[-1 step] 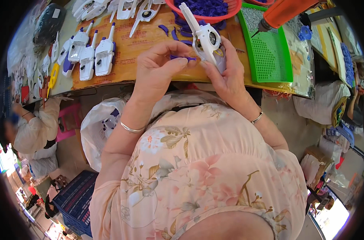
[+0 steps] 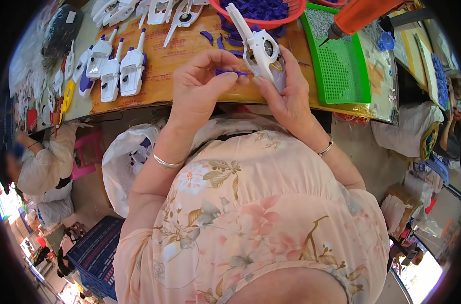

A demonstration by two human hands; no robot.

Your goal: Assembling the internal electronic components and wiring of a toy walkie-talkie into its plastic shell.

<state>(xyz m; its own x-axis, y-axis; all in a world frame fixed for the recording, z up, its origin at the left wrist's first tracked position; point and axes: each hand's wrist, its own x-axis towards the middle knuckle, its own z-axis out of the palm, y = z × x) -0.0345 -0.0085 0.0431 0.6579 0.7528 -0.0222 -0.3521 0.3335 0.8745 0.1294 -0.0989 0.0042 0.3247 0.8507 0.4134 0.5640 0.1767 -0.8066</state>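
My right hand (image 2: 291, 93) is closed around the lower end of a white plastic toy walkie-talkie housing (image 2: 257, 45). Its long antenna tilts up and to the left. A round speaker with a dark centre and a yellow wire show in the open shell. Just left of it, my left hand (image 2: 197, 88) pinches a small purple plastic strip (image 2: 231, 73) between thumb and fingers. The strip's right end sticks out toward the housing; a narrow gap seems to lie between them. More curved purple strips (image 2: 220, 41) lie on the table beyond my hands.
Finished-looking white walkie-talkies (image 2: 132, 71) lie at the left. A pink basket (image 2: 271, 23) of purple parts stands at the back, near white shells (image 2: 185, 19). Right of my hands is a green tray (image 2: 342, 83), with an orange power screwdriver (image 2: 360, 17) hanging above it. A yellow cutter (image 2: 66, 99) lies far left.
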